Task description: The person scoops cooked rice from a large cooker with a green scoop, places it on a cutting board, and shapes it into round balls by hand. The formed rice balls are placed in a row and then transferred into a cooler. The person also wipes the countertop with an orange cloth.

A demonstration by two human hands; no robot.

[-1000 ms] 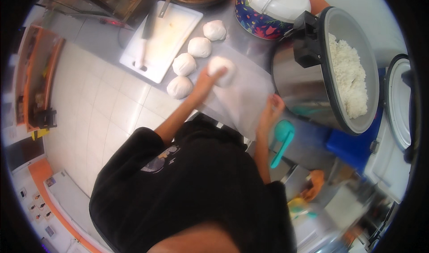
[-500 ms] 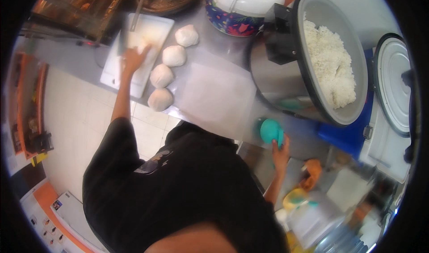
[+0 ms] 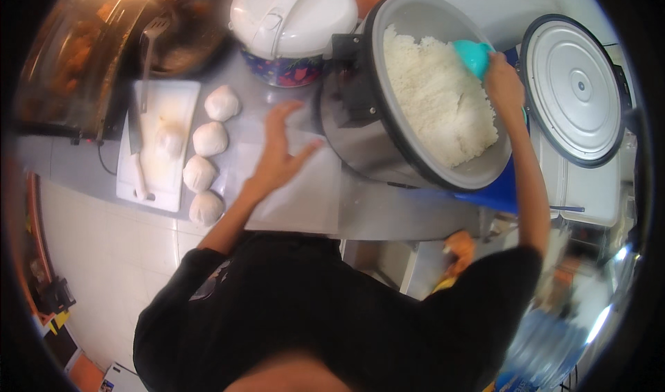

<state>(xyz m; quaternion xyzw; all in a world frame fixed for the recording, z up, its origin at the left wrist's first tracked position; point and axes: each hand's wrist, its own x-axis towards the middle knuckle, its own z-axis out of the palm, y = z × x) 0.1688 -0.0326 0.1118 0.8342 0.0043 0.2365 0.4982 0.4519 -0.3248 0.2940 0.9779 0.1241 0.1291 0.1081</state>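
My right hand [image 3: 504, 84] is closed around a teal plastic cup [image 3: 472, 58], its mouth down against the heap of white rice [image 3: 443, 108]. The rice fills a large steel rice cooker [image 3: 367, 139] tilted toward me. Over a sheet of translucent wrapping paper [image 3: 301, 198] on the steel counter, my left hand [image 3: 282, 146] is spread with nothing in it. To its left stand several round wrapped bundles [image 3: 210, 138] in a row. One more pale bundle [image 3: 169, 141] sits on the white cutting board [image 3: 181, 101], beside a knife [image 3: 136, 139].
A white-lidded, flower-patterned rice cooker [image 3: 298, 18] stands at the back. Left of it are a dark pan [image 3: 187, 35], a slotted spatula [image 3: 149, 52] and a lit food display case [image 3: 66, 59]. The big cooker's round lid [image 3: 575, 87] stands open at the right.
My right hand has carried the teal cup from the counter's front up into the rice. My left hand has come off the cutting board to the paper, leaving a bundle on the board.
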